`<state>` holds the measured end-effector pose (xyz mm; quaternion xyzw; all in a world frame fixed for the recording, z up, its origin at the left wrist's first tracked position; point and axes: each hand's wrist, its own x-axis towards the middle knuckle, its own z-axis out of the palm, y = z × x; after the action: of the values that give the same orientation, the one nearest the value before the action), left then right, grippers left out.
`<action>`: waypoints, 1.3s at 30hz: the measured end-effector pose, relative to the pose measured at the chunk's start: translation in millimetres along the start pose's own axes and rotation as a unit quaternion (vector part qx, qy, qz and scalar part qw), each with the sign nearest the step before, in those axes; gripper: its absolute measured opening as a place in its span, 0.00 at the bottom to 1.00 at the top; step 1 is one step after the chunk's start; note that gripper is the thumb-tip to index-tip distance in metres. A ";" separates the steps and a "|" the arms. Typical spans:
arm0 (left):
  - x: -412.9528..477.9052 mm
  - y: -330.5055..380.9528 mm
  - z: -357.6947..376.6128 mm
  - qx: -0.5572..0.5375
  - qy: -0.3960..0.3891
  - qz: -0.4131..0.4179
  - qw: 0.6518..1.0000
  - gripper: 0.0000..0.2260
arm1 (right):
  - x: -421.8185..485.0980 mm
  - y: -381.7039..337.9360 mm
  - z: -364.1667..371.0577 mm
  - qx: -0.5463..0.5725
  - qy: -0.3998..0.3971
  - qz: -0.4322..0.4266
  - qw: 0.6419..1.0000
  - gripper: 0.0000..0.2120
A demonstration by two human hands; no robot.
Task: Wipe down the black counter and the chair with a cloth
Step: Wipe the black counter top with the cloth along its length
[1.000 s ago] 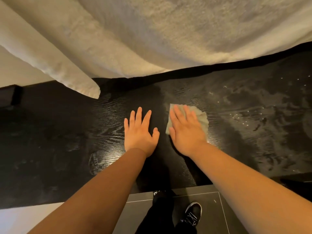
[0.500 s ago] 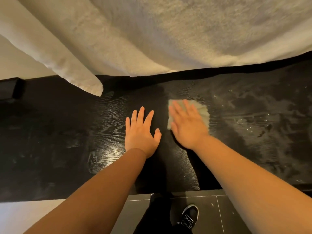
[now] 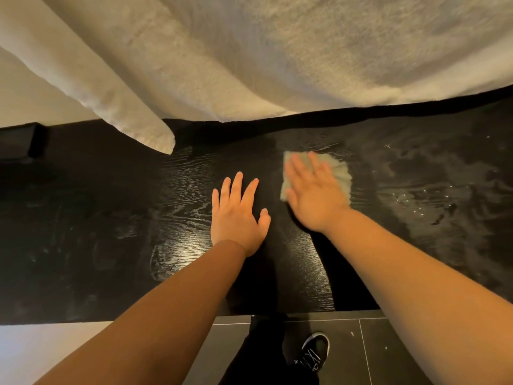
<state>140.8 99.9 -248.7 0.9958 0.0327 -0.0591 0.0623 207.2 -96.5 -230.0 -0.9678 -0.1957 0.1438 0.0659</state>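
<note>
The right hand (image 3: 313, 195) lies flat on a pale folded cloth (image 3: 340, 173), fingers straight and close together, pressing it onto the black counter (image 3: 97, 218) without curling round it. The cloth sits toward the back of the counter, right of the middle, and its far and right edges show past the fingertips. The hand and cloth are slightly blurred.

The left hand (image 3: 238, 215) rests just beside it, palm down on the bare wood-grain surface, fingers spread and straight and holding nothing. The two hands are near each other but apart.

To the right of the cloth the counter carries smeared wet streaks and small bright droplets (image 3: 410, 198). A thick white fabric (image 3: 249, 56) hangs over the back edge of the counter, one fold coming down to a point on the left. Below the front edge are dark floor tiles (image 3: 388, 351) and a black shoe (image 3: 315, 348) with white laces.
</note>
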 end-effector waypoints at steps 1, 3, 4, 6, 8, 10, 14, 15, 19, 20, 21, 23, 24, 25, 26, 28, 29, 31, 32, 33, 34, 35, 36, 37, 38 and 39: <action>0.5 -0.2 0.3 0.003 -0.003 0.000 1.000 0.33 | -4.0 -7.1 4.4 -0.007 -0.008 -0.050 0.999 0.37; 0.6 0.1 0.4 0.007 -0.006 0.000 1.000 0.33 | -5.8 -0.9 6.1 -0.007 -0.023 -0.105 0.994 0.35; 0.7 0.5 0.4 0.005 -0.004 0.000 1.000 0.33 | -3.5 9.5 5.7 -0.004 -0.015 -0.106 0.994 0.35; 1.1 0.2 0.2 -0.003 -0.001 -0.001 1.000 0.33 | 2.1 34.9 3.3 -0.003 0.027 -0.057 0.998 0.34; 0.4 -0.5 0.4 -0.001 -0.002 -0.001 1.000 0.33 | 7.2 54.5 -3.0 -0.002 0.038 0.024 0.999 0.34; 0.6 -0.4 -0.1 0.006 -0.003 0.002 1.000 0.33 | 10.8 49.9 -4.8 0.001 0.046 0.084 0.995 0.34; 0.3 -0.7 -1.2 -0.004 -0.009 0.007 1.000 0.34 | -0.1 -5.0 4.2 0.011 0.010 0.011 1.000 0.35; -0.7 -0.8 -1.3 -0.009 -0.011 0.008 1.000 0.34 | -6.7 -15.9 8.4 0.002 -0.003 -0.034 0.999 0.35; 6.9 -2.3 -9.9 -0.038 -0.012 0.000 0.999 0.32 | -19.5 -11.5 9.5 0.010 -0.036 -0.127 0.991 0.32; 14.1 -3.4 -14.8 -0.043 -0.004 0.003 0.999 0.31 | -15.5 -1.7 7.1 0.008 -0.033 -0.121 0.992 0.32; 23.3 -5.6 -19.1 -0.048 0.003 0.009 0.999 0.30 | -9.1 9.3 4.4 0.001 -0.020 -0.101 0.995 0.32; 42.9 -12.4 -25.7 -0.053 0.011 0.018 0.998 0.29 | 8.4 30.4 -4.5 -0.003 -0.001 -0.026 1.000 0.34; 52.0 -16.2 -27.1 -0.048 0.010 0.017 0.999 0.30 | 17.8 36.5 -9.3 0.001 0.000 0.015 1.000 0.35; 59.5 -19.5 -26.9 -0.041 0.004 0.011 0.999 0.31 | 26.1 37.7 -12.4 0.008 0.001 0.053 0.999 0.35; 65.7 -22.5 -25.6 -0.033 -0.008 0.002 0.999 0.33 | 32.2 33.7 -13.7 0.012 0.004 0.084 0.996 0.34; 72.2 -26.0 -20.6 -0.022 -0.027 -0.014 0.999 0.34 | 37.4 13.8 -14.4 0.018 0.006 0.108 0.994 0.33; 72.9 -26.0 -17.7 -0.017 -0.025 -0.015 0.999 0.34 | 36.9 1.8 -12.3 0.017 0.004 0.082 0.996 0.32; 73.9 -26.3 -14.4 -0.013 -0.011 -0.011 1.000 0.35 | 29.4 -21.5 -3.3 0.000 0.005 -0.026 1.000 0.33; 74.7 -26.4 -12.8 -0.013 -0.007 -0.009 1.000 0.35 | 24.5 -26.3 1.9 -0.008 0.000 -0.078 0.997 0.33; 75.2 -26.7 -11.5 -0.014 -0.005 -0.010 1.000 0.35 | 23.6 -23.3 3.6 -0.008 -0.010 -0.114 0.993 0.33; 75.3 -27.0 -11.5 -0.012 -0.005 -0.013 1.000 0.35 | 27.6 -14.0 1.9 -0.007 -0.016 -0.132 0.991 0.33; 75.0 -26.7 -12.1 -0.009 -0.005 -0.016 1.000 0.35 | 33.8 -0.8 0.1 -0.008 -0.009 -0.123 0.992 0.34; 75.2 -25.9 -12.9 -0.005 -0.007 -0.017 1.000 0.35 | 40.4 14.2 -3.0 -0.007 0.002 -0.085 0.996 0.34; 75.6 -24.8 -13.6 -0.003 -0.008 -0.016 1.000 0.35 | 47.3 29.7 -8.4 -0.002 0.016 -0.027 1.000 0.35; 75.9 -24.1 -14.6 -0.001 -0.010 -0.015 1.000 0.34 | 54.3 44.0 -13.1 0.004 0.029 0.033 0.999 0.35; 76.0 -23.9 -15.0 0.000 -0.012 -0.016 1.000 0.34 | 61.1 52.3 -16.7 0.006 0.043 0.084 0.996 0.35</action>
<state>216.1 129.9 -246.1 0.9943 0.0475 -0.0721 0.0618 285.0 -121.2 -239.1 -0.9857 -0.1098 0.1084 0.0681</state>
